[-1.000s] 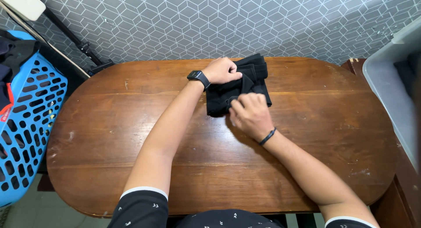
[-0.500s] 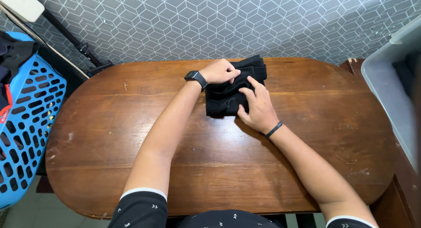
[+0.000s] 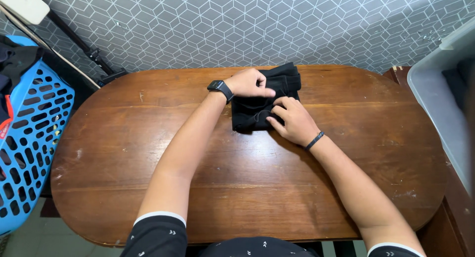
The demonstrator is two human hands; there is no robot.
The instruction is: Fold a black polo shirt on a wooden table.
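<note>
A folded black garment (image 3: 284,81) lies on the far middle of the oval wooden table (image 3: 247,187). My left hand (image 3: 250,83), with a black watch on the wrist, presses on the garment's left upper part, fingers curled and the forefinger stretched to the right. My right hand (image 3: 294,119), with a dark band on the wrist, rests on the garment's near right part with its fingers pinching the cloth. Both hands hide much of the fabric.
A blue perforated laundry basket (image 3: 29,133) with dark clothes stands left of the table. A grey plastic bin (image 3: 440,93) stands at the right edge. A patterned grey wall runs behind the table, with dark poles leaning at the upper left.
My right hand first slid up onto the garment with flat fingers, then drew back a little and curled onto the cloth. My left hand stayed put and stretched its forefinger to the right.
</note>
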